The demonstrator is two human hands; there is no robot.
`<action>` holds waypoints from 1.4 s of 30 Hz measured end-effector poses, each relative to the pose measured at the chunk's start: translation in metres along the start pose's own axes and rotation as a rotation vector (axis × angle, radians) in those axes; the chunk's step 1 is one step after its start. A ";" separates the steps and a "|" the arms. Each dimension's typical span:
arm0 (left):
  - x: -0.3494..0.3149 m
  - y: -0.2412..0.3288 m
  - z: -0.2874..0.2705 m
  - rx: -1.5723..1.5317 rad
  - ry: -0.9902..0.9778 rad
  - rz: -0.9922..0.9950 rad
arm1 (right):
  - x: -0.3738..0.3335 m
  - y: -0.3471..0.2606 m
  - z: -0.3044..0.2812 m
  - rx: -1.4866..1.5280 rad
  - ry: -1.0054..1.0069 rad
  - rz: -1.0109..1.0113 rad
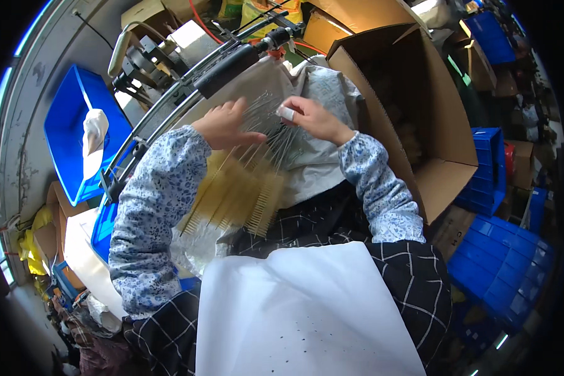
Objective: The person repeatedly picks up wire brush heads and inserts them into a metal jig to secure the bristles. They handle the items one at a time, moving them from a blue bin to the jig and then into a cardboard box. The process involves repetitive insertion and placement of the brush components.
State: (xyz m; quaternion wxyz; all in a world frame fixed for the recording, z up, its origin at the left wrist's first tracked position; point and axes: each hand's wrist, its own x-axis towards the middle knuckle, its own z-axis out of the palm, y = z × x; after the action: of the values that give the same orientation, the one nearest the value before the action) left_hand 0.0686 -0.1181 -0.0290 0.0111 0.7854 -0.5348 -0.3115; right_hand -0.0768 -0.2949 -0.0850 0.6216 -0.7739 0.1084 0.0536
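Note:
A bundle of brushes with yellow bristles (238,191) and thin metal wire stems (281,147) lies between my hands, blurred by motion. The bristle ends point toward my lap, the stems away from me. My right hand (316,119), with white tape round a finger, is closed with its fingertips pinched at the stems. My left hand (224,123) lies over the left side of the stems, thumb stretched out and away from the other fingers, which are smeared. Under the brushes spreads a pale cloth (313,166).
A machine with metal rails and a black roller (227,70) stands beyond my left hand. At left is a blue bin (75,135) with a white cloth item over its edge. An open cardboard box (442,125) stands close on the right, with blue crates (501,263) beyond it.

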 end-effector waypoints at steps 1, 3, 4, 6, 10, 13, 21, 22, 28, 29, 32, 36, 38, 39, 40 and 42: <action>0.016 -0.003 0.010 0.063 -0.078 -0.104 | -0.026 0.011 0.002 0.198 0.009 0.190; 0.031 -0.025 0.033 -0.089 -0.161 -0.126 | -0.066 0.038 0.008 0.458 -0.144 0.507; 0.033 -0.028 0.034 -0.119 -0.168 -0.114 | -0.085 0.041 0.011 0.663 -0.184 0.626; 0.032 -0.025 0.032 -0.137 -0.196 -0.137 | -0.098 0.056 0.030 0.983 -0.116 0.681; 0.028 -0.019 0.029 -0.220 -0.182 -0.182 | -0.071 0.060 0.061 1.214 -0.094 0.768; 0.028 -0.021 0.029 -0.281 -0.091 -0.083 | -0.031 0.074 0.096 1.330 -0.032 0.587; 0.034 0.004 0.026 -0.488 -0.178 -0.087 | -0.010 0.079 0.108 1.455 0.082 0.252; 0.037 0.010 0.027 -0.491 -0.194 -0.099 | -0.015 0.076 0.104 1.452 0.069 0.248; 0.041 0.007 0.042 -0.470 -0.365 -0.029 | -0.034 0.064 0.093 1.386 -0.043 0.155; 0.040 0.011 0.049 -0.506 -0.307 0.026 | -0.038 0.063 0.093 1.446 -0.006 0.127; 0.036 0.023 0.061 -0.535 -0.188 0.129 | -0.046 0.056 0.084 1.340 0.067 0.158; 0.029 0.045 0.045 -0.429 -0.282 0.051 | -0.050 0.053 0.076 1.230 0.068 0.079; 0.023 0.061 0.035 -0.415 -0.268 0.066 | -0.053 0.044 0.070 1.227 0.187 0.004; 0.022 0.062 0.042 -0.363 -0.149 0.160 | -0.053 0.044 0.067 1.228 0.216 -0.044; 0.020 0.068 0.040 -0.292 -0.139 0.146 | -0.054 0.042 0.064 1.228 0.244 -0.093; 0.017 0.087 0.030 -0.152 -0.125 0.122 | -0.064 0.026 0.059 1.269 0.359 -0.115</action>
State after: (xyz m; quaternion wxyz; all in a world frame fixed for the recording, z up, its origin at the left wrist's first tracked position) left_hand -0.0148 -0.1604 -0.0305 0.0560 0.7274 -0.5561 -0.3982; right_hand -0.1418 -0.2360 -0.1090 0.9311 -0.2592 0.1792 -0.1839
